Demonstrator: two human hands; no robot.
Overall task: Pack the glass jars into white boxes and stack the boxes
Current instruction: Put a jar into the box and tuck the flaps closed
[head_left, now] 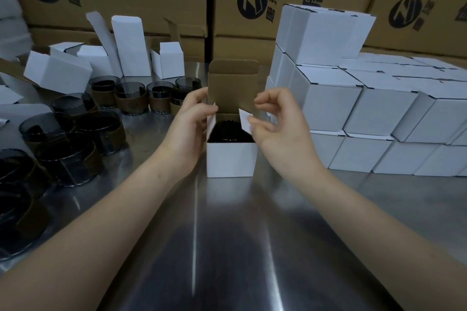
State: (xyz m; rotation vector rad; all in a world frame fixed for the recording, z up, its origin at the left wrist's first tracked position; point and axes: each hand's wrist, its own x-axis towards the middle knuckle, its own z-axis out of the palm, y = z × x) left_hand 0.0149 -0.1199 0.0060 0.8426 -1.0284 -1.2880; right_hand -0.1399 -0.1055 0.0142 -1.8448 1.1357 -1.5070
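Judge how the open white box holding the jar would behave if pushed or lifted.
The open white box probably slides easily on the shiny steel table. With the dark jar seated low, it likely resists tipping and feels bottom-heavy. Its thin side flap, pinched by the right hand, looks bendable.

Jars (68, 159) left of open box (230, 159) (jar (231, 131) inside); stacked boxes (328, 108) right.

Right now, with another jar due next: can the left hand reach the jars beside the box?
Likely yes: jars stand uncovered beside the left hand, once it releases the box.
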